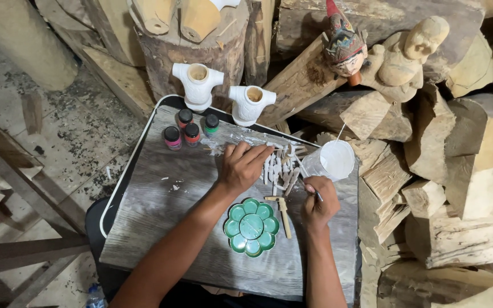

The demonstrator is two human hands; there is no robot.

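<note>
Small white-painted wooden pieces point(281, 171) lie in a row just beyond the right hand point(318, 204), their long axes pointing away from the person. That hand grips a thin brush point(309, 183) (tip toward them). The left hand point(242, 166), fingers spread flat, rests nearer, touching the row's left edge.

Four small labelled paint bottles point(190, 128)

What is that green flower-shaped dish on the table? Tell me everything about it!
The green palette is a round, flower-shaped dish with a circular well in the middle and petal-shaped wells around it. It looks like glossy plastic, and its wells look empty. It lies flat on the grey wooden board, near the front edge, between the person's two forearms. A small unpainted wooden piece lies just beside its right edge. Neither the left hand nor the right hand touches it.
</note>
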